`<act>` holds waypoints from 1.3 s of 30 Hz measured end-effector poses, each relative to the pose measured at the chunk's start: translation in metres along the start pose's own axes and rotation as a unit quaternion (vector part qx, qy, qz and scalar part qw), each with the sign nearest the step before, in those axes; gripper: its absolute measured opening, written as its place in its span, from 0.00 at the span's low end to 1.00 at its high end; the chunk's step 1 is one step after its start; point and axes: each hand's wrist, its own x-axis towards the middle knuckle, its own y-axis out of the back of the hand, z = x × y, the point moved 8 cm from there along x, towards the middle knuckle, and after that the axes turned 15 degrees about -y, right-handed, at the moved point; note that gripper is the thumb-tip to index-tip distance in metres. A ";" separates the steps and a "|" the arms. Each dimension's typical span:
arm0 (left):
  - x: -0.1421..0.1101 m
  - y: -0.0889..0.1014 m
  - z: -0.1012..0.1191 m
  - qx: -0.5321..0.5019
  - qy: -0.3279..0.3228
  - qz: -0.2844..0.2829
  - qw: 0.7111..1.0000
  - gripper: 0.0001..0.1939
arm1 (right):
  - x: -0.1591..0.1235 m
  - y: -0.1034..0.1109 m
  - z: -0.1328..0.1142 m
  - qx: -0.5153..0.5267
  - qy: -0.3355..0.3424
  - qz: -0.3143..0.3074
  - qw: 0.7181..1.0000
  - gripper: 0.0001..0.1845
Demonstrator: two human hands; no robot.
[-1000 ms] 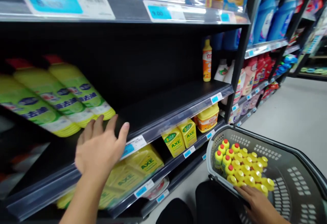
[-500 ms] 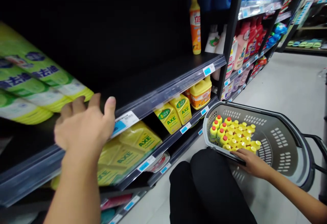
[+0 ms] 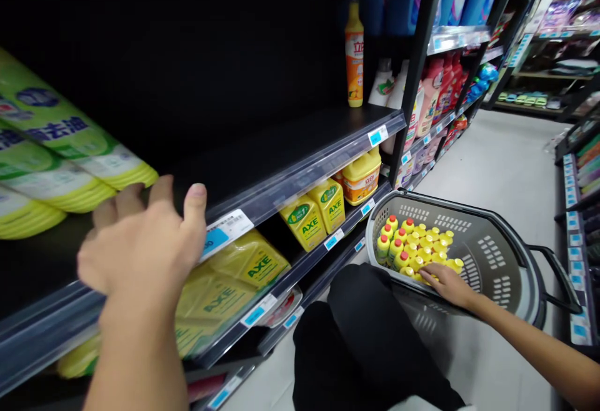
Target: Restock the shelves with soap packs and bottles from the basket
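My left hand [image 3: 140,245] hovers open at the front edge of a dark store shelf [image 3: 300,148], fingers loosely spread, holding nothing. Just left of it lie yellow-green bottles [image 3: 70,142] on their sides on that shelf. My right hand [image 3: 445,283] reaches into a grey shopping basket [image 3: 506,261] on the floor and rests on the small yellow bottles [image 3: 412,245] with red and yellow caps packed inside. Its fingers lie on the bottles; no grip shows.
An orange bottle [image 3: 354,55] stands at the shelf's far end. Yellow AXE jugs [image 3: 312,214] fill the shelf below. My dark-clad knees [image 3: 370,336] are bent beside the basket. The aisle floor [image 3: 497,155] runs back between shelves.
The view has swung down and right. My left hand drew back a little from the lying bottles. My right hand slid further in over the small bottles in the basket.
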 end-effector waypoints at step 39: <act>-0.086 0.004 0.122 -0.226 -0.363 0.299 0.853 0.14 | -0.020 0.328 -0.231 -0.065 0.124 0.398 0.907 0.20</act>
